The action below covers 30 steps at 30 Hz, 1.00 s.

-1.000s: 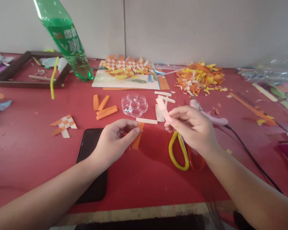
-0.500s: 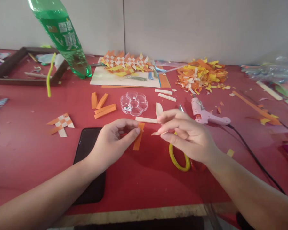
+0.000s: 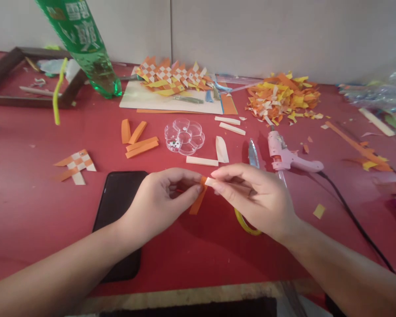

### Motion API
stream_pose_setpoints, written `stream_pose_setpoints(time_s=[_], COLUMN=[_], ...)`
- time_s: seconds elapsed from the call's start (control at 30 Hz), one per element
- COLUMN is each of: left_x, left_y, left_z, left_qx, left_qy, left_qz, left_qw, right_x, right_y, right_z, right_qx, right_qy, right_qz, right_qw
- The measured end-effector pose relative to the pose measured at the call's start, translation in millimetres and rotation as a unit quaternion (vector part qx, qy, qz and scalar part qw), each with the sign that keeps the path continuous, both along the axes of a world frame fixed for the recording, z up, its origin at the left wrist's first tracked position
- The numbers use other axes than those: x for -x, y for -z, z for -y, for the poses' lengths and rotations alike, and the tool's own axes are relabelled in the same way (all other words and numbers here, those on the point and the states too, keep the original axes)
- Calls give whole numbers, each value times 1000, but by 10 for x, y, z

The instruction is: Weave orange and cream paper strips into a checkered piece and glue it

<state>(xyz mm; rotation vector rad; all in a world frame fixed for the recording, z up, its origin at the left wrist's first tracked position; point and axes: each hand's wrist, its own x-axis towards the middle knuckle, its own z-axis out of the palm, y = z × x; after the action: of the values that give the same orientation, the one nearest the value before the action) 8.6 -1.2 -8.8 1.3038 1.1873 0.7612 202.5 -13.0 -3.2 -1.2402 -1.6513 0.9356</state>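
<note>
The left hand [image 3: 160, 200] pinches a narrow orange paper strip [image 3: 197, 204], the right hand [image 3: 259, 193] a cream paper strip [image 3: 210, 181], seemingly not yet interwoven; one orange-and-cream checkered paper fish [image 3: 76, 164] looks complete.

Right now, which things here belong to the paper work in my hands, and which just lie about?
Likely the job: orange strip in your left hand; cream strip in your right hand; loose orange strips; loose cream strips.
Probably just lying about: green bottle; black phone; dark frame.
</note>
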Motion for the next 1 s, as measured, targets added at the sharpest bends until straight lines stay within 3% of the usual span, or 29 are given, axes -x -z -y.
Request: stream_pose_setpoints(time_s=[0.2,0.4,0.67,1.0], left_x=[-5,2,-8,24], left_y=[-9,12,-40,-32], left_z=[17,30,37,35], left_qx=[-10,-11,2,-57], left_qy=[14,17,28,29], left_qz=[0,2,24,-19], left_qw=[1000,1000,999,998], right_x=[4,-13,-17,-1], right_y=[28,-25,-43,-65], right_z=[29,-10,-12,-13], right_qx=[-35,-68,-75,-113], right_qy=[15,-22,-26,-45], right_qz=[49,111,112,113], right_qw=[998,991,991,986])
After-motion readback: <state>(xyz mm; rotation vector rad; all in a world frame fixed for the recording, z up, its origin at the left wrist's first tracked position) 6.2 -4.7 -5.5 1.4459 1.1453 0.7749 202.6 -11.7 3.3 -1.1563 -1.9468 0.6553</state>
